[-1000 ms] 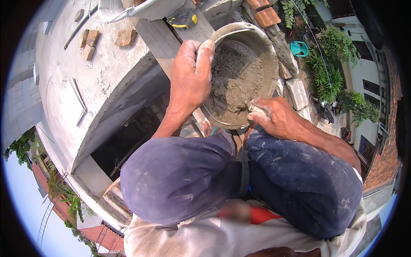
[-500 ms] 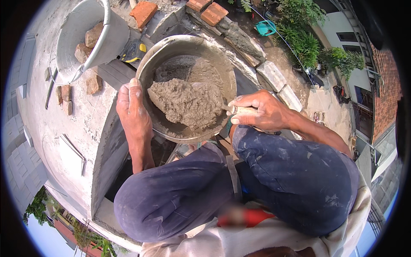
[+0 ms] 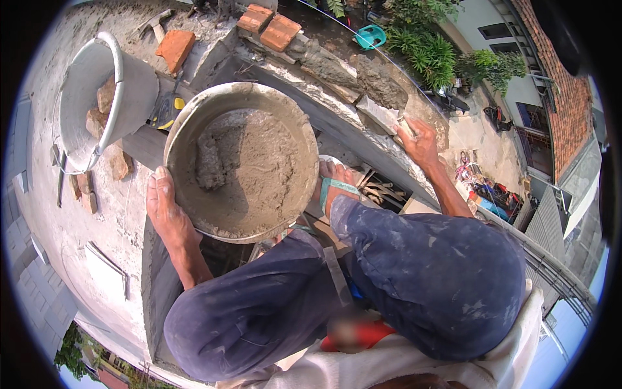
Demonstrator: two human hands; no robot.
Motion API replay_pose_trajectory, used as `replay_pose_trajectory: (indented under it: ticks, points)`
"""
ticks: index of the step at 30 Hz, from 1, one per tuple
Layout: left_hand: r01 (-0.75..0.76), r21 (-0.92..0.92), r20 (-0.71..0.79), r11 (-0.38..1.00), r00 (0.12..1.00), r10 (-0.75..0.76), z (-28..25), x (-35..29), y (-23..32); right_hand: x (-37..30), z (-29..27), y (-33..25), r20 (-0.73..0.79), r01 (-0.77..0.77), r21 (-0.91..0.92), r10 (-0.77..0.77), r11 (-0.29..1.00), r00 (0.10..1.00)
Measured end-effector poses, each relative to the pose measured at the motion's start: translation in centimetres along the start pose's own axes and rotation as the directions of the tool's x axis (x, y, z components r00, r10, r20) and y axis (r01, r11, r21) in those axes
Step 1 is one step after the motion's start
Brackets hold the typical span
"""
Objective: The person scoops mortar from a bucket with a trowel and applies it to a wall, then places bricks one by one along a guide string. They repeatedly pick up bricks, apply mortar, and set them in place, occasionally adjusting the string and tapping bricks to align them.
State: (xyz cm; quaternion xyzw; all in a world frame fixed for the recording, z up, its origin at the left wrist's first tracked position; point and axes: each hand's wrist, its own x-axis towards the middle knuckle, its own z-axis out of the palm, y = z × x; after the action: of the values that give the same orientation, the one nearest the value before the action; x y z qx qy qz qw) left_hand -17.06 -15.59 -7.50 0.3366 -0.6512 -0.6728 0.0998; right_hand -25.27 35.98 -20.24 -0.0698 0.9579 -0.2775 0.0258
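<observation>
My left hand [image 3: 170, 209] grips the near left side of a round bucket [image 3: 173, 139], thumb up at its rim. Wet grey mortar [image 3: 256, 172] fills the lower part of the bucket, with a scooped hollow and a lump at its left. Out to the right, my right hand [image 3: 421, 144] is closed around the handle of a trowel [image 3: 378, 115]. Its pale blade lies over the top of a low brick wall [image 3: 337, 91], beside a heap of fresh mortar [image 3: 382, 83]. Part of the handle is hidden by my fingers.
A second, pale bucket [image 3: 139, 84] with brick pieces stands at the left. Near it lie a yellow-and-black tool [image 3: 170, 111], a loose brick [image 3: 175, 50] and a hammer [image 3: 154, 24]. Two bricks [image 3: 280, 32] sit on the wall. My sandalled foot [image 3: 338, 185] is beside an opening below.
My right hand has moved right, from the bucket to the wall, with the trowel. The mortar load has left the blade, and a heap now lies on the wall. The view has shifted.
</observation>
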Motion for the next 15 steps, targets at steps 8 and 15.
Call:
replay_pose_trajectory:
  ticks: [8,15]
  points:
    - [-0.013,-0.054,0.064,0.998,0.998,0.016,0.2,0.1,-0.3,-1.0,4.5,5.3,0.057,-0.132,-0.389,0.167,0.912,0.984]
    - [-0.079,0.186,0.031,0.979,0.997,0.075,1.5,0.2,0.5,0.4,-0.1,-2.3,0.069,0.174,-0.15,-0.165,0.973,0.984]
